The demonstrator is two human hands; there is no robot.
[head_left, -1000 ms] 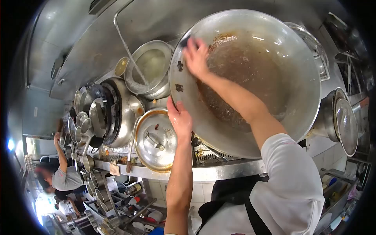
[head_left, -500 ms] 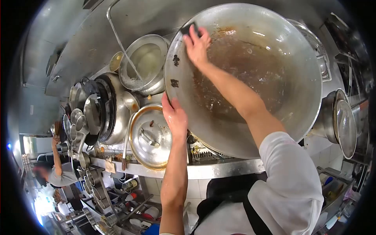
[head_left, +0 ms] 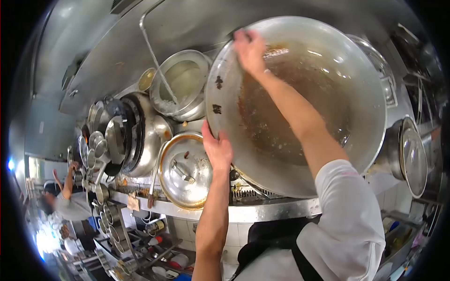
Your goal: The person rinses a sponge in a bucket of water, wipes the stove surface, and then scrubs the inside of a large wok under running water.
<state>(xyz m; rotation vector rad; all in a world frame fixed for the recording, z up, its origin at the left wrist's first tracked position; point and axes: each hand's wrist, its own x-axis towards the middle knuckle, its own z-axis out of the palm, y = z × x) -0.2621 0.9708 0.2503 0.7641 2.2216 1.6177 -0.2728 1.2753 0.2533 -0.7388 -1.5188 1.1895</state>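
Observation:
A very large round metal basin [head_left: 368, 117] is tilted toward me, with brownish water and suds in its bottom. Two dark printed characters mark its inner wall on the left. My right hand [head_left: 251, 52] is at the upper left rim, closed on a dark scrubbing pad that the fingers mostly cover and blur hides. Lower on the same rim, my left hand [head_left: 218, 151] grips the basin's edge, thumb and fingers around it. Just left of that hand lies a round metal lid [head_left: 199, 185] with a handle and brown residue around its edge.
A thin bent faucet [head_left: 149, 44] runs water into a metal pot [head_left: 199, 110] behind the lid. Stacked pans and a ladle [head_left: 164, 126] crowd the left. More pots [head_left: 396, 150] stand at the right. A person [head_left: 70, 203] works far left. A steel counter edge [head_left: 272, 210] runs before me.
My right hand has shifted slightly along the rim with the pad, which is now more hidden. The left hand keeps its place on the rim. The whole view has moved a little.

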